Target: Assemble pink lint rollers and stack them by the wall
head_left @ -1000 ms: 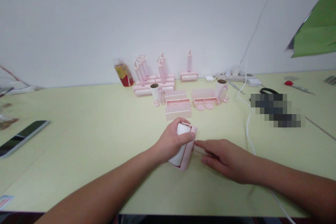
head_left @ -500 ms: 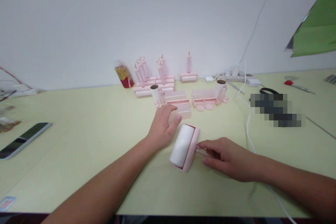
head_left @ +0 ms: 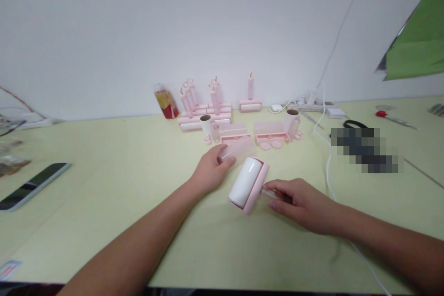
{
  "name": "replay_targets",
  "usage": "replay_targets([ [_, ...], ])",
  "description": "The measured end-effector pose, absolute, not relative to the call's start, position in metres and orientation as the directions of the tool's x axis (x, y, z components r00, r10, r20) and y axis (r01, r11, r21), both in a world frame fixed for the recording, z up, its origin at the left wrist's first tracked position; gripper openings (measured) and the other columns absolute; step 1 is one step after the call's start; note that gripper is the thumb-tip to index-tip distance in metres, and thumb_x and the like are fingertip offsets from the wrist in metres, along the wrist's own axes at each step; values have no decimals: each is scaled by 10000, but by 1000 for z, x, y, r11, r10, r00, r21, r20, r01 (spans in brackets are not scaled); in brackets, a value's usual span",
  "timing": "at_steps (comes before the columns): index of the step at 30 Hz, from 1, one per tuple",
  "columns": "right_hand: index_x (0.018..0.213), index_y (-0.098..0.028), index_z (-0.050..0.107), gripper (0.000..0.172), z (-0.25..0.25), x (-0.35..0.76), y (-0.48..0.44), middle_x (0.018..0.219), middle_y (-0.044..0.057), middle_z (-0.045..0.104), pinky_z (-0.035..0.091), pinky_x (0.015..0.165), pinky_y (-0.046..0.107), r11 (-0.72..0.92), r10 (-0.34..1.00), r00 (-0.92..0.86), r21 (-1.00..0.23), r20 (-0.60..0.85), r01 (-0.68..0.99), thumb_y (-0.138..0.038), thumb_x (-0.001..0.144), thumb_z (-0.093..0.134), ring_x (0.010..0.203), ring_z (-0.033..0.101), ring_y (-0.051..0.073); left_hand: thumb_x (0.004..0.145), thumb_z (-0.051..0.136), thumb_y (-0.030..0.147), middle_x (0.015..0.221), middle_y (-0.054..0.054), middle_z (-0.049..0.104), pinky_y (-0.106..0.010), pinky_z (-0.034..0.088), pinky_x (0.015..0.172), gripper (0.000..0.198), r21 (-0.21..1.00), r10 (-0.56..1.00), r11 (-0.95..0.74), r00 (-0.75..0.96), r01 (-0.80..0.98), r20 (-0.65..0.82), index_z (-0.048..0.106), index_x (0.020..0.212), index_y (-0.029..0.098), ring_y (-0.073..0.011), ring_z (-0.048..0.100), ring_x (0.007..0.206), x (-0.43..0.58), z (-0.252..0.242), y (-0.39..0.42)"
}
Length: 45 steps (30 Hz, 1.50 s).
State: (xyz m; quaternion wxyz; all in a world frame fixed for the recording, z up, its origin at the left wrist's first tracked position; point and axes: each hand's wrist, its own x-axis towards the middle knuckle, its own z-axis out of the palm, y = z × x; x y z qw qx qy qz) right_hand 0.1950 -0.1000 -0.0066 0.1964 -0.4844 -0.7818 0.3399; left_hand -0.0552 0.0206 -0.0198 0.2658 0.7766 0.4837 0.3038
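My right hand (head_left: 294,204) grips the clear handle of a lint roller (head_left: 247,184), whose white paper roll sits in a pink frame, tilted over the table. Between the thumb and fingers of my left hand (head_left: 213,166) is a translucent pink cover (head_left: 242,149), partly hidden by the fingers. Just behind it lies another lint roller's parts: a pink frame (head_left: 227,140), a white paper roll (head_left: 206,126) standing on end and a clear handle. To their right a second set includes a pink frame (head_left: 272,138) and an upright roll (head_left: 290,120).
Several lint rollers (head_left: 204,120) stand along the wall, with one more (head_left: 250,104) apart. A red-yellow packet (head_left: 166,101) leans there. On the left lies a phone (head_left: 34,186). A white cable (head_left: 328,166) crosses the right side, near a power strip (head_left: 308,107) and a screwdriver (head_left: 395,118).
My left hand has closed on the translucent cover and lifted it slightly, turning it. The lint roller in my right hand has moved a little up and to the right.
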Motion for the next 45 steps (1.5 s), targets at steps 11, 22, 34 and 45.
replay_targets([
  [11, 1191, -154, 664, 373, -18, 202, -92, 600, -25, 543, 303, 531, 248, 226, 962, -270, -709, 52, 668, -381, 929, 526, 543, 475, 135, 841, 583, 564, 719, 6, 558, -241, 356, 596, 479, 982, 908, -104, 417, 159, 28, 635, 1054, 138, -127, 470, 619, -43, -20, 4],
  [22, 1195, -140, 658, 372, -15, 200, -93, 622, -21, 546, 313, 547, 258, 209, 967, -248, -719, 53, 662, -367, 946, 497, 557, 490, 139, 881, 567, 531, 736, 19, 555, -235, 376, 576, 441, 991, 910, -90, 412, 100, 41, 546, 1122, 162, -113, 493, 609, -42, -24, 4],
  [34, 1187, -150, 656, 360, -14, 198, -94, 606, -32, 521, 304, 554, 267, 187, 975, -215, -732, 57, 655, -364, 945, 499, 552, 477, 141, 865, 603, 523, 739, 25, 549, -225, 359, 575, 416, 993, 896, -59, 444, 103, 7, 552, 1077, 169, -108, 483, 614, -42, -28, 3],
  [45, 1183, -154, 654, 360, -17, 199, -93, 608, -35, 510, 300, 553, 268, 189, 974, -220, -743, 59, 642, -377, 948, 498, 553, 471, 141, 862, 615, 507, 776, 17, 535, -229, 340, 595, 432, 990, 868, -88, 496, 110, 22, 566, 1094, 146, -107, 455, 647, -42, -23, 2],
])
